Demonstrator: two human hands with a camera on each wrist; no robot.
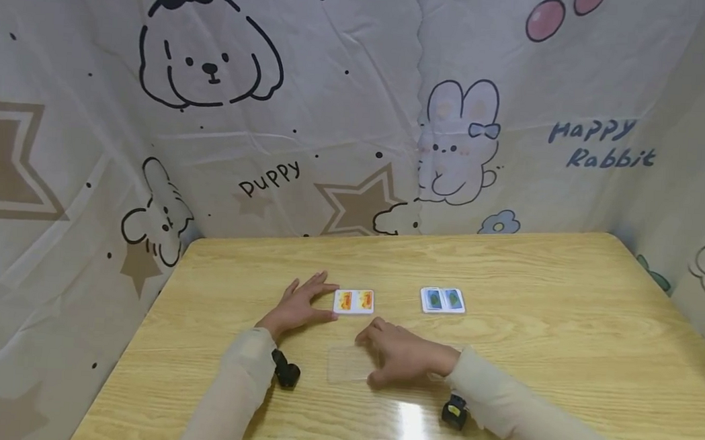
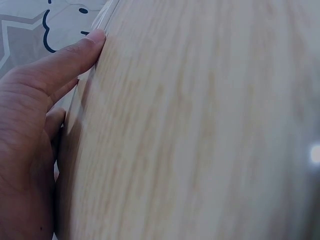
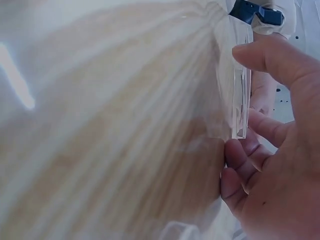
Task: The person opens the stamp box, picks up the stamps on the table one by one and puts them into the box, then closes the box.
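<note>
Two orange-and-white picture cards [image 1: 353, 302] lie side by side in the middle of the table. My left hand [image 1: 299, 304] rests at their left edge, thumb and fingers spread apart at the two corners. In the left wrist view, a finger [image 2: 80, 55] reaches along the tabletop. Nearer to me lies a flat, clear plastic case [image 1: 343, 365]. My right hand [image 1: 401, 354] is over its right end, thumb near the front corner and fingers near the back edge. From the right wrist, the case [image 3: 241, 95] shows layered clear edges beside the loosely bent fingers.
Two blue-and-green picture cards [image 1: 442, 300] with white borders lie to the right of the orange ones. The wood-grain table [image 1: 543, 279] backs onto a printed cloth [image 1: 347, 112]. Black cameras hang at the left wrist [image 1: 285, 371] and right wrist [image 1: 454, 413].
</note>
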